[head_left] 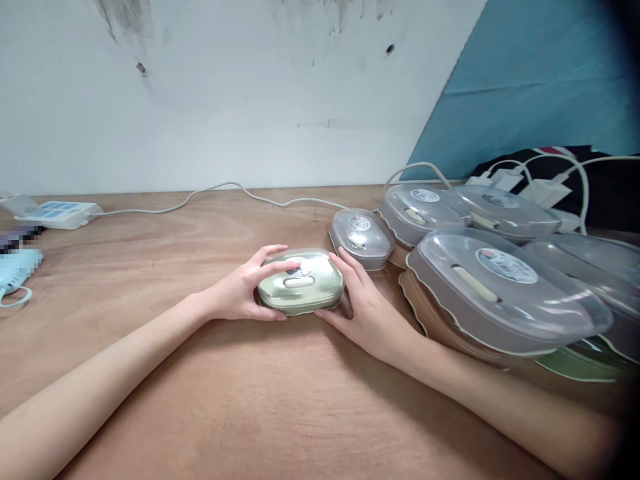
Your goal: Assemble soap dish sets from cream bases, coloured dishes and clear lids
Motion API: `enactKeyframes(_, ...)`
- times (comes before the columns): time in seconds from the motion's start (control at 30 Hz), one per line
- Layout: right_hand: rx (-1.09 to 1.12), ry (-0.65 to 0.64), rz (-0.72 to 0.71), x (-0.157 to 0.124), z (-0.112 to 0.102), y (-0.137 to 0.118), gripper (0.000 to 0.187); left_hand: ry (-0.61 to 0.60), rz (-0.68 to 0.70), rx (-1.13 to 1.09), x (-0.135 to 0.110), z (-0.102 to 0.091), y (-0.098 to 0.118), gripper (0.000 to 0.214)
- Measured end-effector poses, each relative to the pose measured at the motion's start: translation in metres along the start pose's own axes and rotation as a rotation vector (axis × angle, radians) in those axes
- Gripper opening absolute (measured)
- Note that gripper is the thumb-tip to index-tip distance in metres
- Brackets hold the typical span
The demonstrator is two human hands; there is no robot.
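A small green lidded container [301, 281] with a clear lid and a round label sits on the wooden table [200, 373] in the middle of the view. My left hand [245, 290] grips its left side, fingers curled over the lid. Against its right side lies my right hand [363, 303], fingers wrapped along the edge. Both hands hold the container where it rests on the table.
Behind it stands a small grey container [361, 237]. Several larger lidded containers [500, 293] crowd the right side. A white power strip [57, 213] and its cable [225, 190] lie at the back left. A light blue item [17, 270] sits at the left edge.
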State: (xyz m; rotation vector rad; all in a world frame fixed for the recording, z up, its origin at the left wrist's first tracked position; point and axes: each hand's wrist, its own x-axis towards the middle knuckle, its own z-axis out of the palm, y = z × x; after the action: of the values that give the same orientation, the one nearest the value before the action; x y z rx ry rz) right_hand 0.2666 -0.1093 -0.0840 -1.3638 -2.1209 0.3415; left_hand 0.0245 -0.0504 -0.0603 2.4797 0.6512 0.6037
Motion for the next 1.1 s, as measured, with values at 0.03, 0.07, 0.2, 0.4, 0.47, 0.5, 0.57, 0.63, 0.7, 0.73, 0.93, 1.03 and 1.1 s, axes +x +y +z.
enactKeyframes(0.03, 0.019, 0.007, -0.01, 0.0, 0.0, 0.0, 0.074, 0.026, -0.01, -0.038, 0.0, 0.001, -0.002, 0.08)
enactKeyframes(0.07, 0.05, 0.011, -0.021, -0.001, 0.0, 0.0, 0.073, 0.042, -0.039, -0.094, 0.0, 0.001, -0.003, 0.084)
enactKeyframes(0.2, 0.23, -0.015, -0.055, -0.003, -0.005, -0.003, 0.072, 0.017, -0.208, -0.43, -0.001, -0.005, -0.008, 0.079)
enactKeyframes(0.4, 0.351, -0.081, -0.199, -0.004, -0.014, -0.011, 0.07, 0.031, -0.245, -0.848, -0.002, -0.007, -0.01, 0.079)
enactKeyframes(0.47, 0.337, -0.035, -0.195, -0.004, -0.015, -0.014, 0.063, 0.089, -0.272, -0.887, -0.001, -0.003, -0.009, 0.081)
enactKeyframes(0.5, 0.303, 0.004, -0.182, -0.003, -0.015, -0.016, 0.062, 0.141, -0.29, -0.902, 0.001, 0.0, -0.008, 0.08)
enactKeyframes(0.57, 0.172, 0.103, -0.155, 0.0, -0.017, -0.02, 0.059, 0.279, -0.34, -0.928, 0.004, 0.005, -0.007, 0.074)
enactKeyframes(0.63, -0.019, 0.201, -0.16, 0.006, -0.021, -0.025, 0.057, 0.4, -0.387, -0.939, 0.008, 0.01, -0.006, 0.071)
enactKeyframes(0.7, -0.213, 0.273, -0.172, 0.015, -0.026, -0.032, 0.054, 0.457, -0.415, -0.935, 0.01, 0.012, -0.007, 0.072)
enactKeyframes(0.73, -0.303, 0.294, -0.158, 0.021, -0.029, -0.035, 0.054, 0.461, -0.421, -0.931, 0.01, 0.013, -0.008, 0.073)
enactKeyframes(0.93, -0.642, 0.252, 0.185, 0.052, -0.036, -0.046, 0.059, 0.445, -0.413, -0.91, 0.01, 0.015, -0.014, 0.075)
enactKeyframes(1.03, -0.74, 0.243, 0.267, 0.06, -0.033, -0.043, 0.061, 0.436, -0.406, -0.89, 0.01, 0.015, -0.014, 0.072)
enactKeyframes(1.1, -0.804, 0.255, 0.297, 0.063, -0.031, -0.04, 0.061, 0.429, -0.405, -0.874, 0.009, 0.015, -0.013, 0.069)
